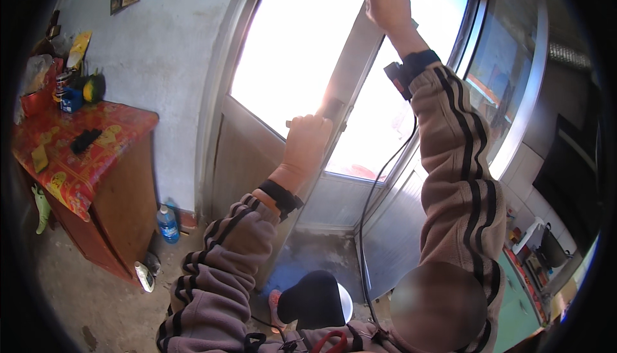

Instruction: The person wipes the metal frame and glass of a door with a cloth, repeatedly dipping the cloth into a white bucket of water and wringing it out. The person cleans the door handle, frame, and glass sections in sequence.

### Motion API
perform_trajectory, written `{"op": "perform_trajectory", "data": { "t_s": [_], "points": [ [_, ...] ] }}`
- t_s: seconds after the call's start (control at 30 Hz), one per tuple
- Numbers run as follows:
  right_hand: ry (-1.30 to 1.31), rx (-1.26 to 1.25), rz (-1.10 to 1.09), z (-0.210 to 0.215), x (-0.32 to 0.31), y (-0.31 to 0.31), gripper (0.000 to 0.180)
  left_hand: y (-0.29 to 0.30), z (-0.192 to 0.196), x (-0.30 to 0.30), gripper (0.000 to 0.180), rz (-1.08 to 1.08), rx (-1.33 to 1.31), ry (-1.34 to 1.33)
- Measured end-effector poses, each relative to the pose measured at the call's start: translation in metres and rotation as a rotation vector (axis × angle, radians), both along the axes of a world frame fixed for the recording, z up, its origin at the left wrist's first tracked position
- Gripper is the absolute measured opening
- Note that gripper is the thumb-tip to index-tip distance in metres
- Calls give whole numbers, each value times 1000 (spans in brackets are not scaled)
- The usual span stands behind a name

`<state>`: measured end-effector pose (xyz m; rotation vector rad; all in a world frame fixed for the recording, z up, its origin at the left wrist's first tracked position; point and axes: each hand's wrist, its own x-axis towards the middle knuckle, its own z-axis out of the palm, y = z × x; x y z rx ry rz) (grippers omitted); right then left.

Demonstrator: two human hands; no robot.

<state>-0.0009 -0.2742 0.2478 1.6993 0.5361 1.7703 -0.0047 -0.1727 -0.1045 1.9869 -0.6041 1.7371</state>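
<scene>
A glazed door with a pale metal stile (353, 57) stands slanted before me, bright light coming through its glass. My left hand (305, 140) is closed around the door handle (333, 107), at about the middle height of the stile. Higher up, my right hand (389, 9) is raised to the upper part of the stile, its fingers curled in. What those fingers hold, if anything, is hidden. A dark strap with a small device (398, 80) sits at my right wrist, and a black cable (365, 224) hangs down from it. Another dark band (281, 197) circles my left wrist.
On the left, a wooden cabinet (119, 199) carries a red patterned cloth and several small items. A blue bottle (168, 224) and a white bottle (144, 277) are on the floor beside it. Another glazed door (508, 77) stands at the right, near a green kitchen cabinet (514, 301).
</scene>
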Motion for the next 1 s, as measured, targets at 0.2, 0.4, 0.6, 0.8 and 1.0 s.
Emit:
{"op": "perform_trajectory", "data": {
  "t_s": [0.2,0.4,0.6,0.8,1.0],
  "points": [
    [332,-228,-119,-103,23,4,25,2,0,-6,15,-30,-10,69],
    [159,-159,-58,-33,14,12,18,4,2,-2,17,-86,-16,55],
    [27,45,-83,10,31,23,20,8,-1,8,17,-53,33,129],
    [367,-197,-188,-112,17,18,22,9,-2,6,14,-67,35,168],
    [361,-297,-136,-104,13,6,27,7,1,-3,13,-83,27,126]
  ]
}}
